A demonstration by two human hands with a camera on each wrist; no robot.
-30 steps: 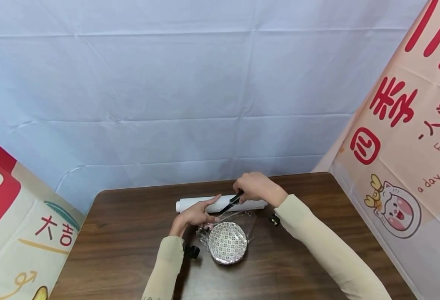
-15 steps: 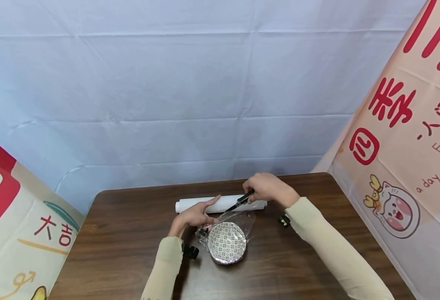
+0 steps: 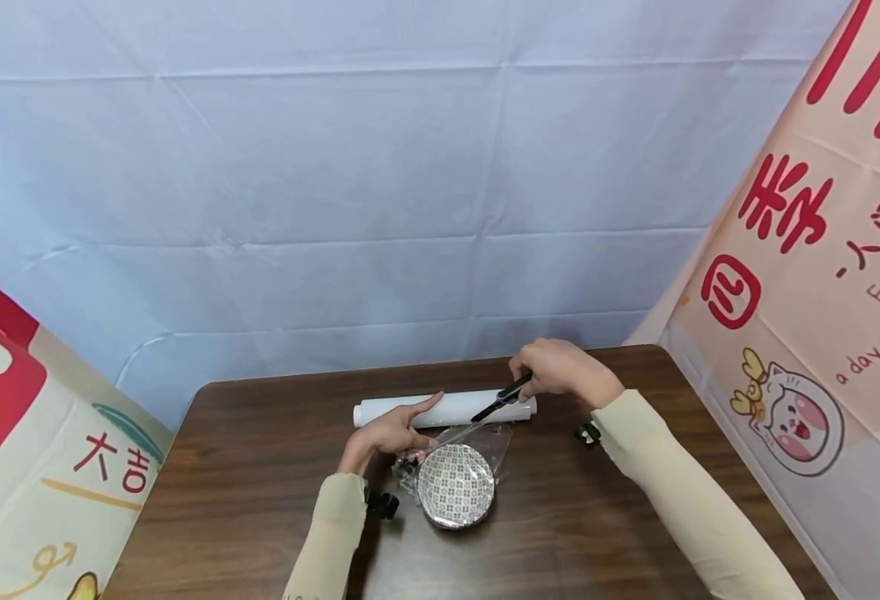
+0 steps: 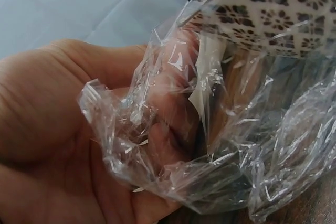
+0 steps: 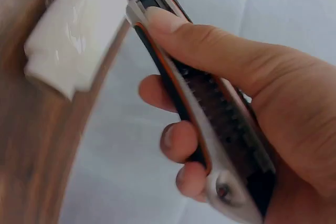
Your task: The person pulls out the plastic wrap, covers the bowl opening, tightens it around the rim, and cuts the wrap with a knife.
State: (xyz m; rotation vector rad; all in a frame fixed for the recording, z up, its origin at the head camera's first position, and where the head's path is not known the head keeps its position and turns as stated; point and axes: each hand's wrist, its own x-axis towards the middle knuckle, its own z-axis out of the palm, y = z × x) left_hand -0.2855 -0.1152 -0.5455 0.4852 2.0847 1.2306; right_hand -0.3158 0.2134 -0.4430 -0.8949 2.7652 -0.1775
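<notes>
My right hand [image 3: 560, 367] grips a utility knife [image 5: 205, 114], thumb on its slider, in the right wrist view. The dark blade end points down and left over the roll of cling film [image 3: 402, 408]. My left hand [image 3: 389, 429] holds crumpled cling film [image 4: 210, 192] beside the bowl; in the left wrist view the clear sheet covers its curled fingers. A patterned bowl [image 3: 455, 487], with film stretched over it, sits on the table just in front of the roll. More clear film [image 3: 498, 446] spreads between bowl and roll.
The brown wooden table [image 3: 260, 500] ends at a back edge close behind the roll. A pale cloth [image 3: 335, 167] hangs behind it, and printed cloths [image 3: 792, 333] flank both sides. Black wrist cameras [image 3: 383, 504] stick out under the sleeves.
My right hand has moved right with the utility knife, drawing its blade away from my left hand along the film's edge. The left hand and the bowl stay in place.
</notes>
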